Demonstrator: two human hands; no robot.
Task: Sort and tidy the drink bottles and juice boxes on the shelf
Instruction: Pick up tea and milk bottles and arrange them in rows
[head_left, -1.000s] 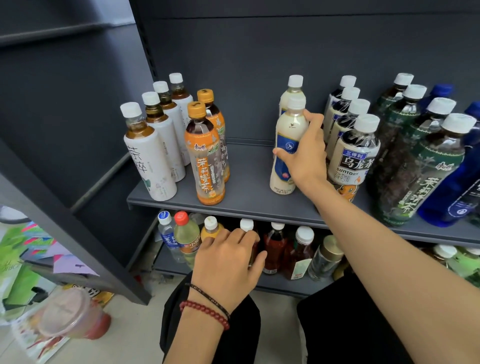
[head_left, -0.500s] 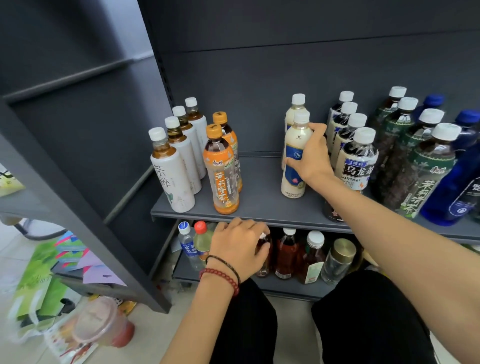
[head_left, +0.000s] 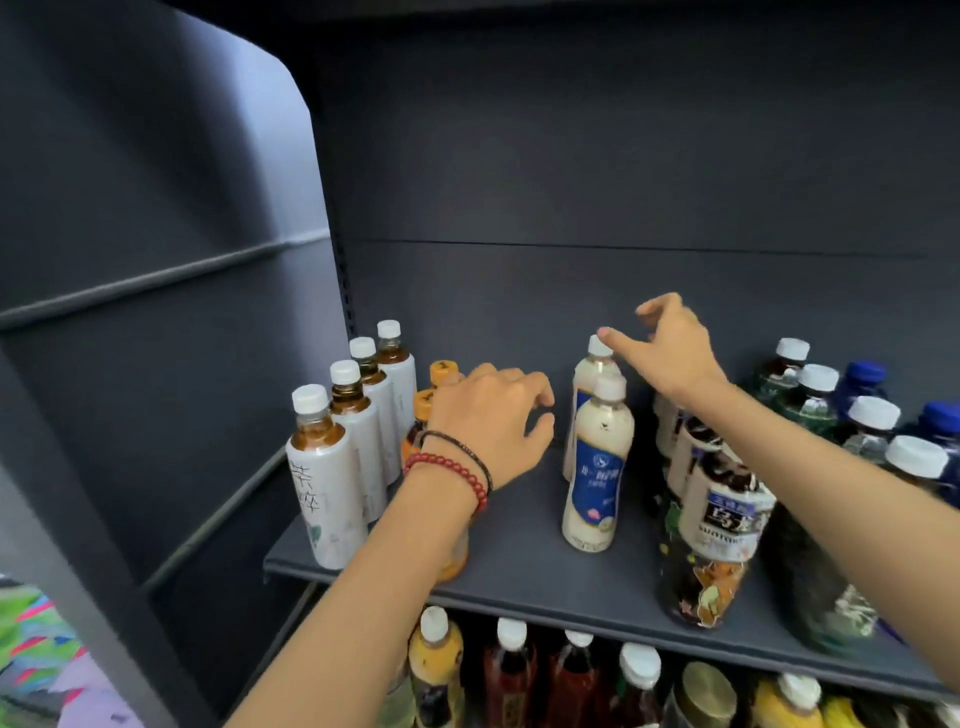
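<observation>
A dark grey shelf (head_left: 519, 577) is seen from above, with drink bottles stood upright in rows. Near the middle, two milky bottles with blue labels (head_left: 596, 467) are lined up one behind the other. The right hand (head_left: 672, 348) is held open above them, and its index fingertip is laid on the white cap of the far one. The left hand (head_left: 488, 415), worn with a red bead bracelet (head_left: 452, 467), is held with fingers loosely curved just left of the milky bottles; nothing is seen in its grasp. Two orange-capped bottles (head_left: 440, 373) are partly hidden behind it. Four white-sleeved tea bottles (head_left: 324, 478) are ranged at the left, and dark tea bottles (head_left: 722, 514) at the right. More bottles (head_left: 511, 670) are seen on the shelf below.
</observation>
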